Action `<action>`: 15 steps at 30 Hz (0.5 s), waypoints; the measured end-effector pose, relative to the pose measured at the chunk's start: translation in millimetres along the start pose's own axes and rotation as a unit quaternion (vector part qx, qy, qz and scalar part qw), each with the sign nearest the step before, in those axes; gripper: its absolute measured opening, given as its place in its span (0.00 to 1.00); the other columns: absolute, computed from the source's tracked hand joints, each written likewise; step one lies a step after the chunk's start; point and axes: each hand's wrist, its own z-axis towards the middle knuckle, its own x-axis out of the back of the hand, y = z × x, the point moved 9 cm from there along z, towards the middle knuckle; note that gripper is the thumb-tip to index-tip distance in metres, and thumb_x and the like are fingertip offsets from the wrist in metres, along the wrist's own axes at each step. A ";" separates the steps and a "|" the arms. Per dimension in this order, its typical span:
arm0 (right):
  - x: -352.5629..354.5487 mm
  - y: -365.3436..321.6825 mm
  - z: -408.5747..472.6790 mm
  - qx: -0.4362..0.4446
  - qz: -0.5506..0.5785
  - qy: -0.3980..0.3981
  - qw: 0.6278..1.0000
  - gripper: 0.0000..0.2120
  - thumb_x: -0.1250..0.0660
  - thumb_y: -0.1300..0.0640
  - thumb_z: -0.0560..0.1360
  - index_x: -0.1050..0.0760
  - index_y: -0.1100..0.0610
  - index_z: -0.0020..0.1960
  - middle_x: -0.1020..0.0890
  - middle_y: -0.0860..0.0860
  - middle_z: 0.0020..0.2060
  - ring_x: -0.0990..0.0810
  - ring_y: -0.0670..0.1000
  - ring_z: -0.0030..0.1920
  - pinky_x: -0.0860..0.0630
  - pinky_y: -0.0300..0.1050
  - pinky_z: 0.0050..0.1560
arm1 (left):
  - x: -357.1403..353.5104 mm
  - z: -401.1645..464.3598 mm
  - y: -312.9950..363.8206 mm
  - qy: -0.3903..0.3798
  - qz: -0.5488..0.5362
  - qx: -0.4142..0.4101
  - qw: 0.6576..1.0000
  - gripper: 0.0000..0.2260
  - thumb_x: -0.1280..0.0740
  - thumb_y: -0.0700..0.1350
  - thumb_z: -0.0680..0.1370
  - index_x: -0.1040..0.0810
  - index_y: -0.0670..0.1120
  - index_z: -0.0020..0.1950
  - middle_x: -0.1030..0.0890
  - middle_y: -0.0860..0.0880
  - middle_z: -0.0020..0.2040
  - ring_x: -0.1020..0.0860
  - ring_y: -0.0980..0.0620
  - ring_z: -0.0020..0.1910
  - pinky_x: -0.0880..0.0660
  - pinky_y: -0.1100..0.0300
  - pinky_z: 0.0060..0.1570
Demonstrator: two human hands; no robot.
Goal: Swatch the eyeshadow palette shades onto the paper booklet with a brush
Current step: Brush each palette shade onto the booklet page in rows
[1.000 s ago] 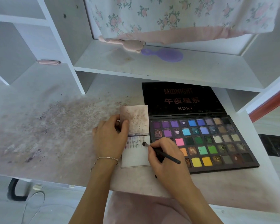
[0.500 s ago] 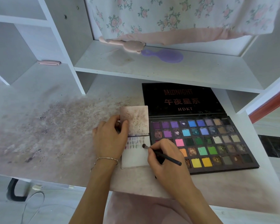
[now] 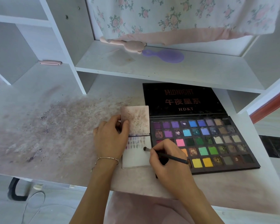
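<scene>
Head view: looking down at a stained desk [image 3: 55, 126] with the palette as landmark.
Palette [image 3: 205, 143]: lying open on the desk, its black lid [image 3: 183, 99] folded back flat and reading MIDNIGHT and HDKT.
Booklet [image 3: 136, 157]: lying open, touching the palette's left edge; its smudged cover [image 3: 135, 120] is flipped up, and rows of small swatches [image 3: 135, 143] are showing at the top of the white page.
Left hand [image 3: 110, 139]: resting left of the palette, thumb and curled fingers pinching the cover's left edge.
Right hand [image 3: 166, 160]: lying over the palette's lower left pans, fingers curled and pinching the brush.
Brush [image 3: 168, 156]: slanting, its head touching the page just below the swatches, its black handle pointing over the palette.
</scene>
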 end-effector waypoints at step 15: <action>53.5 18.1 -4.9 -0.005 0.138 0.150 0.979 0.06 0.38 0.63 0.72 0.28 0.53 0.40 0.24 0.51 0.28 0.26 0.40 0.29 0.31 0.26 0.28 | 1.3 -0.4 -0.2 0.006 -0.008 0.001 1.000 0.09 0.36 0.48 0.76 0.21 0.45 0.51 0.21 0.50 0.39 0.23 0.46 0.44 0.29 0.44 0.54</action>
